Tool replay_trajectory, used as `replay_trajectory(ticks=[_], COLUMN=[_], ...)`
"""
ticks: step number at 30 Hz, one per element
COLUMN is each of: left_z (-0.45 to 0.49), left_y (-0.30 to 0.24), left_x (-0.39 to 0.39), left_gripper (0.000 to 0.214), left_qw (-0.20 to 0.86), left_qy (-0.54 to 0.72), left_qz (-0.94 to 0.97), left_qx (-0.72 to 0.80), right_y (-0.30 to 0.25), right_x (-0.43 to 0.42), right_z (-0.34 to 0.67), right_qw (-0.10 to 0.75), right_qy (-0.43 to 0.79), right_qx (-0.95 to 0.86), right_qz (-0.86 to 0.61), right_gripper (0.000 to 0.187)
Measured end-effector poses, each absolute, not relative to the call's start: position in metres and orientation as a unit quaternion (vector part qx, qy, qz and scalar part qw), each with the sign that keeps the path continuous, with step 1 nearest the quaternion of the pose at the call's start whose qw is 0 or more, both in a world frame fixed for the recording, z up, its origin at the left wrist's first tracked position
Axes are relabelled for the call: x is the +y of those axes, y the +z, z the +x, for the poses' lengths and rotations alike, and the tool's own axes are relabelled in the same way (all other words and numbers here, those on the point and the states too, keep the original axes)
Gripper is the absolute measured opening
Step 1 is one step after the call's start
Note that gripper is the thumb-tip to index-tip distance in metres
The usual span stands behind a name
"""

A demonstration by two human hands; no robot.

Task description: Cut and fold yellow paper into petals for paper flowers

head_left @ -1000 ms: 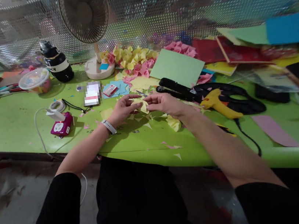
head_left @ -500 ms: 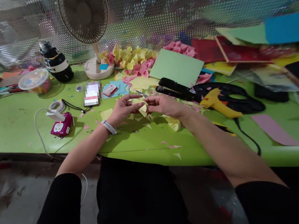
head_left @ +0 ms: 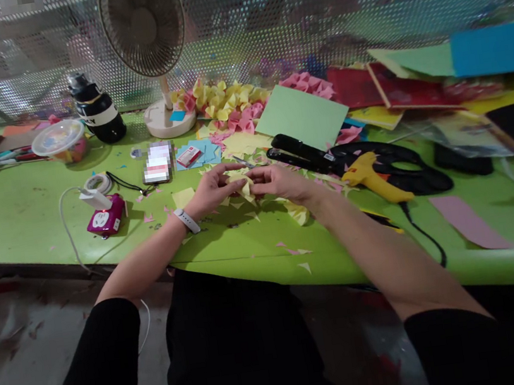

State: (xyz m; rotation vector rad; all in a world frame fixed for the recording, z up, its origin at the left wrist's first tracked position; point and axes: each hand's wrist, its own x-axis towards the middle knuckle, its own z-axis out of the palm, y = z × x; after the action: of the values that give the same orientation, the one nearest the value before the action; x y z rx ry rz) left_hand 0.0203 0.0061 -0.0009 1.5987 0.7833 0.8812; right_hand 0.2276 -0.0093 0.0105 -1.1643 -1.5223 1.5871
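Observation:
Both hands meet over the green table (head_left: 16,213) and pinch a small folded yellow paper piece (head_left: 243,185). My left hand (head_left: 213,189), with a white wristband, grips its left side with closed fingers. Its right side is pinched by my right hand (head_left: 279,183). Another folded yellow paper piece (head_left: 299,212) lies just under my right wrist. Small yellow and pink paper scraps (head_left: 294,252) are scattered round the hands.
A yellow glue gun (head_left: 372,177) and a black stapler (head_left: 303,149) lie to the right. Behind are a pile of yellow and pink folded papers (head_left: 230,104), a desk fan (head_left: 146,36), a light green sheet (head_left: 303,116), a black bottle (head_left: 97,110), a pink socket (head_left: 105,219).
The two hands have drawn slightly closer together on the yellow piece and turned it a little. Nothing else on the table has moved.

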Motion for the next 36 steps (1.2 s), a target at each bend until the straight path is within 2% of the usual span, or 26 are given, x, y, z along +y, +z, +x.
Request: replay_trajectory(ticks=[4,7,10,13,17,21,24,30,36], left_z=[0.017,0.013,0.012,0.014,0.016,0.015,0.016,0.015,0.016], left_y=[0.003,0.004,0.003,0.003,0.005,0.006,0.003,-0.001,-0.002], left_x=[0.007,0.009,0.01,0.009,0.008,0.007,0.008,0.01,0.01], left_gripper=[0.05,0.062,0.069,0.066,0.061,0.056,0.053,0.049,0.064], left_qw=[0.565,0.599,0.581,0.546,0.566,0.59,0.598,0.603,0.597], left_qy=[0.361,0.338,0.327,0.331,0.322,0.319,0.311,0.307,0.342], left_qz=[0.671,0.669,0.69,0.705,0.691,0.675,0.681,0.681,0.649], left_qx=[0.317,0.281,0.281,0.307,0.313,0.307,0.287,0.28,0.323], right_y=[0.013,0.012,0.011,0.012,0.012,0.013,0.015,0.012,0.009], right_x=[-0.011,-0.009,-0.009,-0.011,-0.011,-0.007,-0.007,-0.01,-0.007], right_z=[0.224,0.225,0.224,0.222,0.225,0.232,0.231,0.226,0.223], right_qw=[0.325,0.336,0.311,0.284,0.278,0.313,0.344,0.332,0.421], right_qy=[0.617,0.636,0.656,0.658,0.653,0.644,0.605,0.583,0.559], right_qx=[-0.571,-0.543,-0.531,-0.543,-0.556,-0.535,-0.558,-0.601,-0.521], right_qz=[-0.433,-0.433,-0.437,-0.437,-0.432,-0.448,-0.452,-0.434,-0.489], right_gripper=[0.017,0.021,0.017,0.012,0.011,0.019,0.018,0.027,0.029])
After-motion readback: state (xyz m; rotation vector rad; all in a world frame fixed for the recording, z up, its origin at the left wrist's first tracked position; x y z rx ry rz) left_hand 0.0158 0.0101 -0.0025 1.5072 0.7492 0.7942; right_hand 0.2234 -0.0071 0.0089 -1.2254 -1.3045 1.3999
